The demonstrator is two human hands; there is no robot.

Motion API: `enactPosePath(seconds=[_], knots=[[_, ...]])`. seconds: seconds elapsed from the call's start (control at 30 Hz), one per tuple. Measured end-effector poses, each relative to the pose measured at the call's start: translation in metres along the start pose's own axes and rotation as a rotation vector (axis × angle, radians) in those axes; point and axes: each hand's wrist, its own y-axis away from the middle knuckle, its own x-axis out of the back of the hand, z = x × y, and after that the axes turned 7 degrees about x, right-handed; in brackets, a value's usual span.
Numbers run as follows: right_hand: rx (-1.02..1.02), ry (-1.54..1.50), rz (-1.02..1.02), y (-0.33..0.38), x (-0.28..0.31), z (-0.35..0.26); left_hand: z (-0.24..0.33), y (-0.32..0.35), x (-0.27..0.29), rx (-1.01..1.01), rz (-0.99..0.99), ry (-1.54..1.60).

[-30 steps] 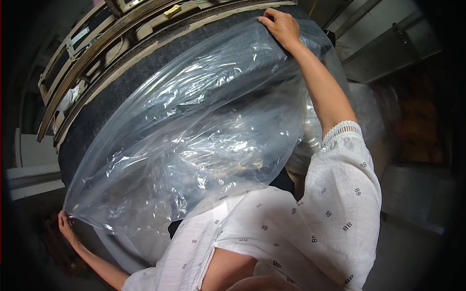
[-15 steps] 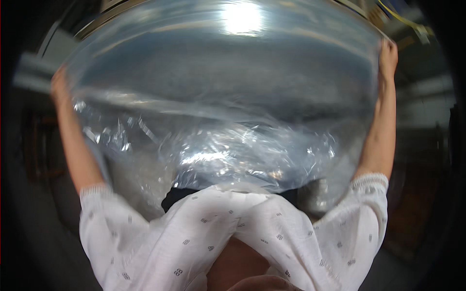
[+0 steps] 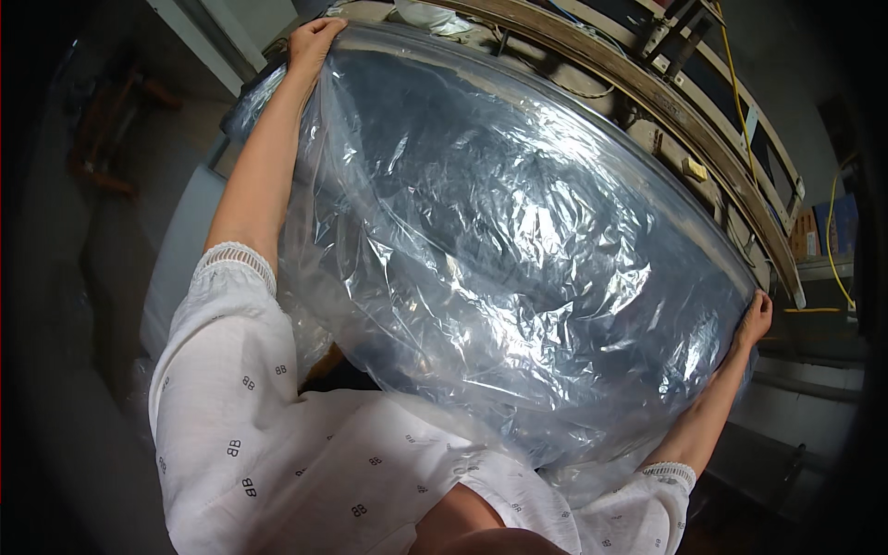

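Note:
A wide sheet of clear plastic film (image 3: 518, 222) stretches between my two outspread arms, crinkled and shiny in the middle. At the upper left my left hand (image 3: 314, 46) pinches a corner of its far edge. Lower down on the right, my right hand (image 3: 757, 319) grips the opposite end of that edge. The far edge runs taut and slanting from one hand to the other. Loose folds hang down toward my body, and I cannot tell whether the film has one layer or several.
Beyond the film runs a long machine frame (image 3: 647, 88) with worn rails. A yellow cable (image 3: 735, 83) hangs at its right, near a blue box (image 3: 840, 222). Down on the left stands a brown wooden stool or frame (image 3: 116, 134), beside a pale panel (image 3: 185, 250).
The view has turned, so the film's far edge now slants down to the right. My left hand appears higher and further right, my right hand lower. Both keep hold of the film.

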Motion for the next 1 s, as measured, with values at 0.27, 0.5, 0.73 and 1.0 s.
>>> enactPosePath(seconds=[0.27,0.5,0.73,1.0], knots=[[0.031,0.152,0.052,-0.015,-0.001,0.003,-0.007,-0.018,-0.003,0.043,-0.003,-0.124],[0.038,0.396,0.106,-0.018,0.01,0.018,-0.025,-0.026,0.009,0.112,-0.069,-0.052],[-0.175,0.132,0.115,-0.017,0.021,0.013,0.019,0.001,0.004,0.302,-0.085,0.361],[0.378,0.515,-0.287,-0.005,0.02,-0.016,0.014,-0.006,0.04,-0.189,-0.324,-0.278]])
